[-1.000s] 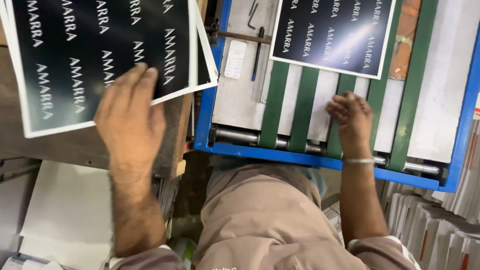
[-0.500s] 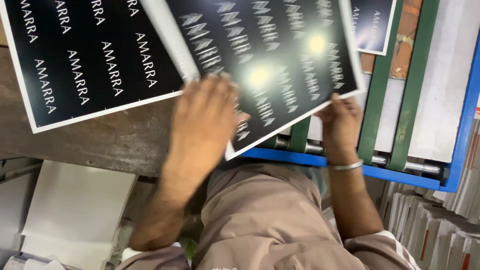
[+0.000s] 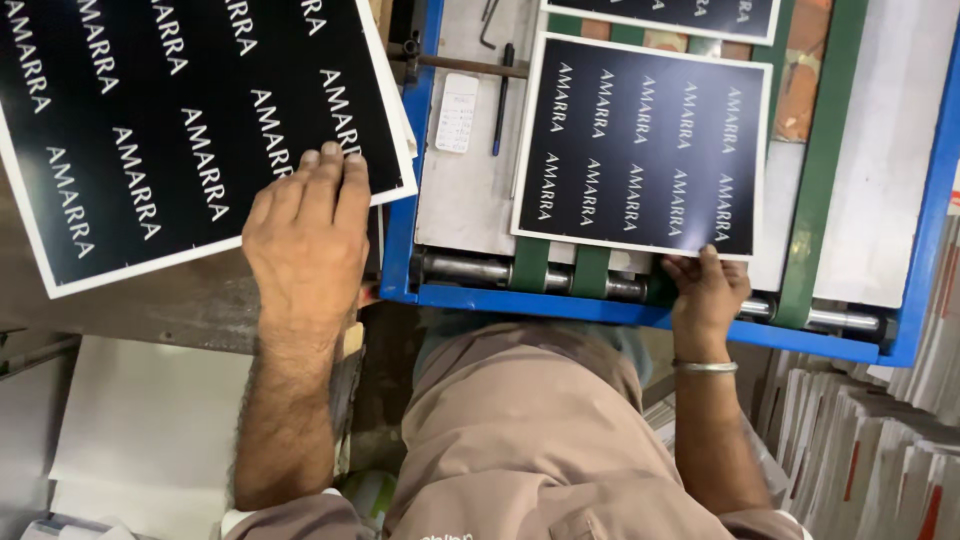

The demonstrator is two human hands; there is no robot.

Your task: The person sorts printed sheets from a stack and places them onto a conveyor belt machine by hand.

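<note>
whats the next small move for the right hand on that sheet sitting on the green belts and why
Probably a light push forward: the right hand touches only the near edge of the black printed sheet with white border, which lies flat on the green conveyor belts, while the left hand rests on the stack of matching sheets.

White remote-like card (image 3: 458, 112), black pen (image 3: 501, 98), stacked sheet edges (image 3: 880, 450), white board (image 3: 140, 440)
</note>
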